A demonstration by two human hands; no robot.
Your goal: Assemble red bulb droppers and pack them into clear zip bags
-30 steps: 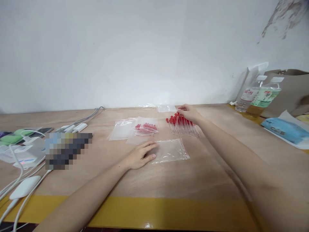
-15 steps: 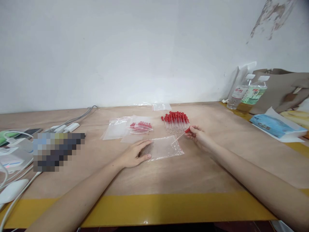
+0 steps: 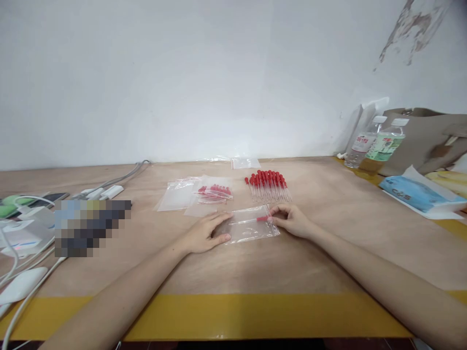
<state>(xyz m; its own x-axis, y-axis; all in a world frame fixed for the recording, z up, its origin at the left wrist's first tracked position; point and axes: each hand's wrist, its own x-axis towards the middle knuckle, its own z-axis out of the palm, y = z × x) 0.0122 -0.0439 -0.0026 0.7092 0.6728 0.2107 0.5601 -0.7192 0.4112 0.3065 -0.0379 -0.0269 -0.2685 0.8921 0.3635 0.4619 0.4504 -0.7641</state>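
Note:
A clear zip-lock bag (image 3: 248,231) lies flat in front of me, its red-striped mouth facing right. Inside it is a dropper with a red rubber bulb (image 3: 261,218), its thin clear tube pointing left. My left hand (image 3: 206,233) holds the bag's left end, thumb at the near edge and fingers at the far edge. At the mouth, my right hand (image 3: 288,219) pinches the bulb's end; the fingertips are partly behind the plastic. Just beyond lies a row of red-bulbed droppers (image 3: 268,182). Filled bags of droppers (image 3: 215,192) lie to its left.
Flat bags (image 3: 177,194) lie left of the filled ones, and another bag (image 3: 246,163) lies by the wall. Cables and chargers (image 3: 29,228) crowd the left side. Two bottles (image 3: 383,146), a tissue pack (image 3: 412,189) and a grey bag (image 3: 426,136) stand at the right.
My right hand has moved left and down to the bag's mouth, sliding the dropper from the opening into the bag. My left hand has stayed on the bag's left end.

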